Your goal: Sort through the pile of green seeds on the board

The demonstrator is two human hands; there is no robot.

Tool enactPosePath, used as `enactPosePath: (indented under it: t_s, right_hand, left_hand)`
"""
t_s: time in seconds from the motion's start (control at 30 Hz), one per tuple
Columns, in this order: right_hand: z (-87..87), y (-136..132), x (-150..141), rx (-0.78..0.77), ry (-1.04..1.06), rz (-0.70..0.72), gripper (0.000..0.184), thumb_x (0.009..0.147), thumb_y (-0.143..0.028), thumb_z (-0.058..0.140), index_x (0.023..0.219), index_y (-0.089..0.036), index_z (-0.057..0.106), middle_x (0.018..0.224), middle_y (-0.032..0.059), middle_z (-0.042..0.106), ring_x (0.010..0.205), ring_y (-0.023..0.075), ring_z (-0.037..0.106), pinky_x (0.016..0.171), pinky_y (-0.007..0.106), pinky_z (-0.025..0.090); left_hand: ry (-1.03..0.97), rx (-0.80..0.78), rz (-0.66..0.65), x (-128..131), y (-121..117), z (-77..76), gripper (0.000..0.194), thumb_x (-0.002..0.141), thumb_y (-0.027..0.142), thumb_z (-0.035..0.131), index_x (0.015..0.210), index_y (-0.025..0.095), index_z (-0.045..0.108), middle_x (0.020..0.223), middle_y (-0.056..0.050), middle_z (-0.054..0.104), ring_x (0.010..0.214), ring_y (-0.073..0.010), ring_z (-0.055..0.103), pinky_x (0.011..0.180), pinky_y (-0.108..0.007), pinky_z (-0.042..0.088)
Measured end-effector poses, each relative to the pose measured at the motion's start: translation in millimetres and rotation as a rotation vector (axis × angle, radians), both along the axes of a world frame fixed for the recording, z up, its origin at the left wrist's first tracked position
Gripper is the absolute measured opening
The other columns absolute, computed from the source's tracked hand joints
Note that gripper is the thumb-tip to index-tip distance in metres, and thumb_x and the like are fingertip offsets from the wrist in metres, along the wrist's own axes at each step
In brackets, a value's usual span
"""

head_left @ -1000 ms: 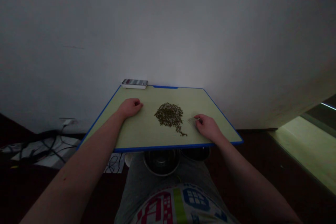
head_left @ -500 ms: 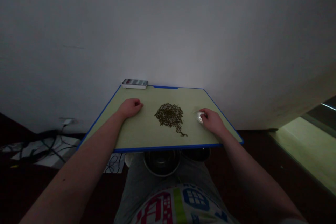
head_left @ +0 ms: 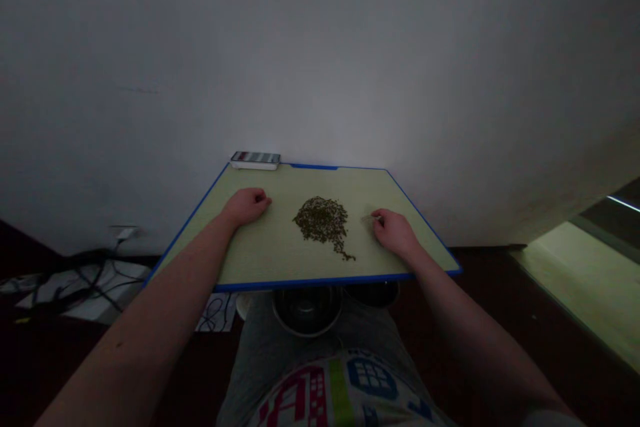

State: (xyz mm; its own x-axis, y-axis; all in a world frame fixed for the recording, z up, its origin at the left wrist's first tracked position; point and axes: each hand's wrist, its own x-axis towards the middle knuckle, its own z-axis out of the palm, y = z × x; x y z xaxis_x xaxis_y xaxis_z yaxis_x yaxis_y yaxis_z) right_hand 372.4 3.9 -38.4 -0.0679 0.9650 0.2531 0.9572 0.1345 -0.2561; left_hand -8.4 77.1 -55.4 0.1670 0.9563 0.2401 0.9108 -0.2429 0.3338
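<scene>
A heap of small brownish-green seeds or grains (head_left: pixel 323 219) lies spread on the pale table top (head_left: pixel 280 260), with a thin tail trailing toward the near edge. Left of the heap, my left hand (head_left: pixel 247 205) rests loosely curled on the surface, apart from the grains, and nothing shows in its fingers. On the heap's right, my right hand (head_left: pixel 395 230) is closed with the fingertips pinching a thin, pale, see-through piece (head_left: pixel 370 218). Its edge points toward the heap without touching it. My fingers hide most of that piece, so its kind is unclear.
A white box with a striped dark top (head_left: pixel 255 160) sits at the table's far left corner, against the wall (head_left: pixel 320 67). Below the near blue edge, a metal bowl (head_left: pixel 307 330) rests on my lap beside another dark bowl (head_left: pixel 373 295). Cables (head_left: pixel 95 280) lie at floor left.
My right hand has turned and shifted slightly left, so the shiny pale piece now shows only as a thin edge. My left hand and the grains look unchanged; the view has shifted slightly.
</scene>
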Motion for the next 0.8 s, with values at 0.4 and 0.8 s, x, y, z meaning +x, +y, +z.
enactPosePath:
  t_s: [0.4, 0.8]
  right_hand:
    - [4.5, -22, 6, -0.175, 0.208, 0.369, 0.029, 0.083, -0.025, 0.045, 0.106, -0.017, 0.062, 0.065, 0.0005, 0.061, 0.057, 0.0126, 0.05, 0.056, 0.024, 0.035]
    - [2.5, -30, -8, -0.214, 0.205, 0.428, 0.028, 0.079, -0.019, 0.049, 0.103, -0.017, 0.064, 0.081, 0.0031, 0.066, 0.067, 0.0132, 0.054, 0.062, 0.024, 0.038]
  left_hand:
    - [0.011, 0.022, -0.01, 0, 0, 1.6, 0.035, 0.076, 0.048, 0.042, 0.067, 0.018, 0.059, 0.065, -0.004, 0.06, 0.06, -0.0164, 0.051, 0.055, -0.028, 0.033]
    - [-0.002, 0.006, 0.001, 0, 0, 0.9, 0.035, 0.075, 0.048, 0.043, 0.068, 0.018, 0.06, 0.065, -0.004, 0.061, 0.06, -0.0162, 0.051, 0.055, -0.029, 0.034]
